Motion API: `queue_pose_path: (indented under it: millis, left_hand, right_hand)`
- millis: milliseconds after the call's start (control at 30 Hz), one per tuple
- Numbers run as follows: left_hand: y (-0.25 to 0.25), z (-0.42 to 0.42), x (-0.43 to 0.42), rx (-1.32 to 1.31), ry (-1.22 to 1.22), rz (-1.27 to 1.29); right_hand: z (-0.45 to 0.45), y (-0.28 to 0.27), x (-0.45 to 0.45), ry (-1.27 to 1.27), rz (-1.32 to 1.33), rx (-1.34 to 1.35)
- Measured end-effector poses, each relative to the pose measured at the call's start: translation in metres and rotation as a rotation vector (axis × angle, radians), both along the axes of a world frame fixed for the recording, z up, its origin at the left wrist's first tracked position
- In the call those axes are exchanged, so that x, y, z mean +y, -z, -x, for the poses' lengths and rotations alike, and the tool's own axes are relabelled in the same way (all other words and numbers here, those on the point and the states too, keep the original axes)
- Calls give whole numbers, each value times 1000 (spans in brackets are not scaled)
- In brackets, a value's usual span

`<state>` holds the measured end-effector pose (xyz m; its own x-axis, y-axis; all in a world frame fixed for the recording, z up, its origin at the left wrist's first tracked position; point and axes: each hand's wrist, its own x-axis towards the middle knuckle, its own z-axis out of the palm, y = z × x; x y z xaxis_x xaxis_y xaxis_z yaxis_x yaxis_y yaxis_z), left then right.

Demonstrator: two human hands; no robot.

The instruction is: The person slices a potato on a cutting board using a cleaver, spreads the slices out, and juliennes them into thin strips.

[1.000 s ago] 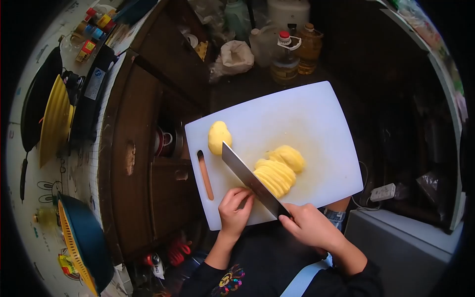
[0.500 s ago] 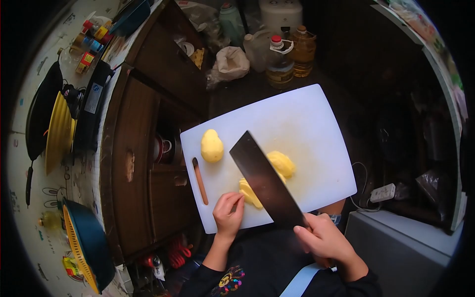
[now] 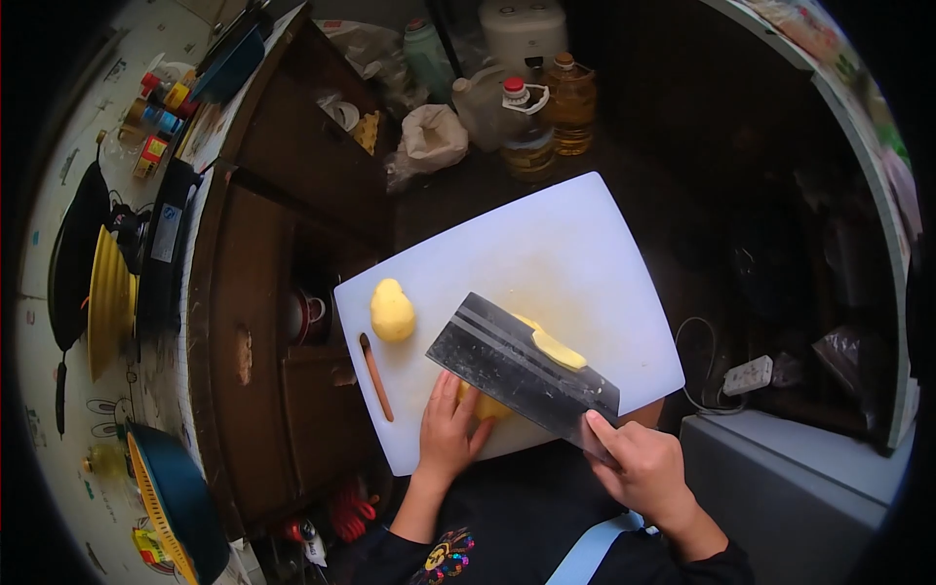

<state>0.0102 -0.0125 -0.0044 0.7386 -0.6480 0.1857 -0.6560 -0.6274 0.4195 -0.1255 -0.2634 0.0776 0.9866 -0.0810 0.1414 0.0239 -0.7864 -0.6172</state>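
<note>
My right hand point(image 3: 639, 463) grips the handle of a wide cleaver point(image 3: 526, 375), whose blade slants across the white cutting board point(image 3: 507, 244). My left hand point(image 3: 447, 434) has its fingers and thumb around a cut potato piece point(image 3: 485, 405), partly hidden beneath the blade. On the blade's far side lies a pale potato slice point(image 3: 559, 349), with another bit partly covered behind the blade. A whole peeled potato point(image 3: 392, 312) rests near the board's left edge, beside the handle slot.
Wooden cabinets point(image 3: 253, 322) stand left of the board. Oil bottles point(image 3: 570, 107) and a plastic bag point(image 3: 429, 141) sit beyond it. A power strip point(image 3: 749, 375) lies on the right, above a grey surface point(image 3: 780, 468). A yellow ridged object point(image 3: 109, 302) is at far left.
The cleaver has turned flatter and moved left and toward me, over the cut piece. My left hand has gone from curled fingers to reaching around the potato. The view has shifted slightly.
</note>
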Motion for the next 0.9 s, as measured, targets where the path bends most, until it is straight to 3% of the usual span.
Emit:
queue_pose_path:
  millis: [33, 133, 200, 267, 367, 500, 633, 900]
  left_hand:
    - [-1, 1, 1, 50, -6, 26]
    - [-2, -3, 16, -185, -79, 125]
    - [-39, -21, 17, -290, -262, 359]
    - [-80, -43, 16, -212, -253, 458]
    - [-124, -70, -15, -54, 184, 186]
    - [-107, -76, -66, 67, 527, 24]
    - [-97, -78, -76, 267, 580, -47]
    - [-83, -72, -66, 209, 640, -127]
  right_hand:
    - [1, 1, -1, 3, 12, 5]
    - [2, -2, -10, -15, 106, 15]
    - [2, -4, -17, -9, 201, -20]
    - [3, -2, -23, -6, 273, -79]
    - [5, 3, -25, -63, 317, -95]
    - [11, 6, -17, -115, 320, -70]
    - [16, 3, -12, -121, 316, -94]
    - [16, 7, -9, -203, 344, -95]
